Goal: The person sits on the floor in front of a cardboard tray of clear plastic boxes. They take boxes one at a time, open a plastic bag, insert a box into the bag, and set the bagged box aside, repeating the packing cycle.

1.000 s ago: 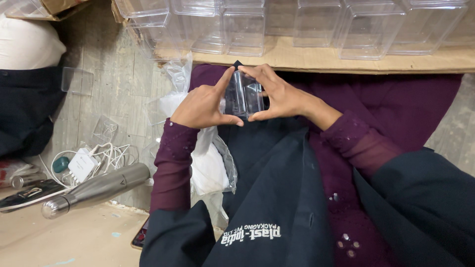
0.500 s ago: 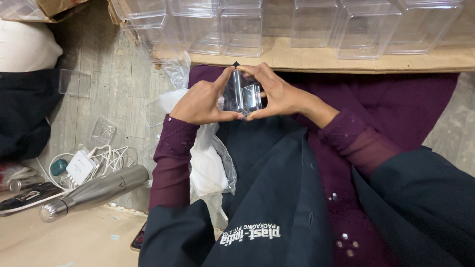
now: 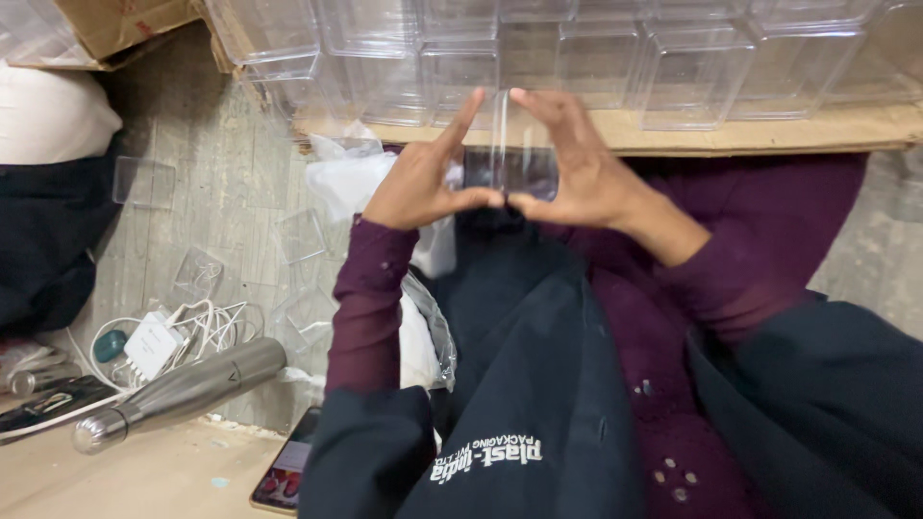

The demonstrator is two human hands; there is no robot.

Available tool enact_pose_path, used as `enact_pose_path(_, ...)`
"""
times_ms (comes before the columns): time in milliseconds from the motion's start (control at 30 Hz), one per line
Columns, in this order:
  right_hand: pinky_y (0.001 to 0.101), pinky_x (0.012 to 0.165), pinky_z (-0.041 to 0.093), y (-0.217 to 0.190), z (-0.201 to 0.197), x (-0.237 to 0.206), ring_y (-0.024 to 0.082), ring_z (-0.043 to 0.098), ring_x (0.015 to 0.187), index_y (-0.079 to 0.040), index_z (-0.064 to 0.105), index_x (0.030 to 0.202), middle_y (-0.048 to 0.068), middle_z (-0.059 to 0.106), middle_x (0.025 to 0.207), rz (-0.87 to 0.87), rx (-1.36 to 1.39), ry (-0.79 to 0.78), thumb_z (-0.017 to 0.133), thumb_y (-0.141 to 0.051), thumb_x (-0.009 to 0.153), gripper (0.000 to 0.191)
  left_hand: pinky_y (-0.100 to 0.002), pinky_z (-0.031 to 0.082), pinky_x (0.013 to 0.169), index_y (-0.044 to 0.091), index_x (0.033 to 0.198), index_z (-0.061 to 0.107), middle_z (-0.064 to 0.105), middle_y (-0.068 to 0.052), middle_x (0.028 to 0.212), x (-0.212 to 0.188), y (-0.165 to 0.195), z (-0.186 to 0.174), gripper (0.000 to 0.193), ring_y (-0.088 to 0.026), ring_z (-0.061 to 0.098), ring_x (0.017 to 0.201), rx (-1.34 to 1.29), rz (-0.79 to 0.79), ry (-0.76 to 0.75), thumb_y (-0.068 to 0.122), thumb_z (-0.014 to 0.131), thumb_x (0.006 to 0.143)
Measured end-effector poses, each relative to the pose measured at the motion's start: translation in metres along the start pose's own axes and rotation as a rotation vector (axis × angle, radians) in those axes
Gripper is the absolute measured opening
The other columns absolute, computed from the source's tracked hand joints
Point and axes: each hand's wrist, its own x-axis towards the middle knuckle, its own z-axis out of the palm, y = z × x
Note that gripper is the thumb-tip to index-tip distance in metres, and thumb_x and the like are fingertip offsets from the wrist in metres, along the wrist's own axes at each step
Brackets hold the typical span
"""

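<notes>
Above the lap, left hand (image 3: 423,183) and right hand (image 3: 577,178) pinch a clear plastic box (image 3: 510,163) by its edges; judged light, thin-walled, slippery, easily creased.

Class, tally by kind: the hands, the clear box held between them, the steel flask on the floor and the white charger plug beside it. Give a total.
Hands: 2 (left hand, right hand)
Clear box, held between both hands: 1
Steel flask: 1
White charger plug: 1
Total: 5
</notes>
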Motion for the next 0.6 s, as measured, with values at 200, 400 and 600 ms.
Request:
enact_pose_path(200, 0.0569, 0.117, 0.038, 0.014, -0.024, 0.004, 0.047, 0.035, 0.143, -0.02, 0.036, 0.154, 0.023, 0.032, 0.153, -0.024, -0.356, 0.059, 0.093, -0.024, 0.072, 0.1, -0.042, 0.056, 0.087, 0.005, 0.144, 0.059, 0.075, -0.022, 0.104, 0.047, -0.021, 0.049, 0.073, -0.034, 0.075, 0.096, -0.138, -0.23, 0.105, 0.057, 0.073, 0.094)
enact_pose_path(400, 0.0576, 0.12, 0.035, 0.022, -0.035, 0.006, 0.047, 0.032, 0.146, -0.018, 0.031, 0.159, 0.022, 0.032, 0.156, -0.016, -0.298, 0.011, 0.091, -0.026, 0.073, 0.105, -0.037, 0.057, 0.087, 0.0, 0.117, 0.069, 0.077, -0.015, 0.108, 0.07, -0.017, 0.076, 0.055, -0.026, 0.075, 0.1, -0.28, -0.244, 0.281, 0.047, 0.076, 0.089)
enact_pose_path(600, 0.0441, 0.115, 0.042, 0.045, -0.074, 0.023, 0.037, 0.05, 0.139, -0.014, 0.045, 0.158, 0.018, 0.052, 0.15, 0.083, -0.052, -0.172, 0.078, -0.028, 0.093, 0.074, -0.035, 0.057, 0.086, 0.0, 0.124, 0.066, 0.076, -0.014, 0.104, 0.062, -0.014, 0.059, 0.054, -0.023, 0.073, 0.092, -0.321, -0.119, 0.212, 0.041, 0.078, 0.091)
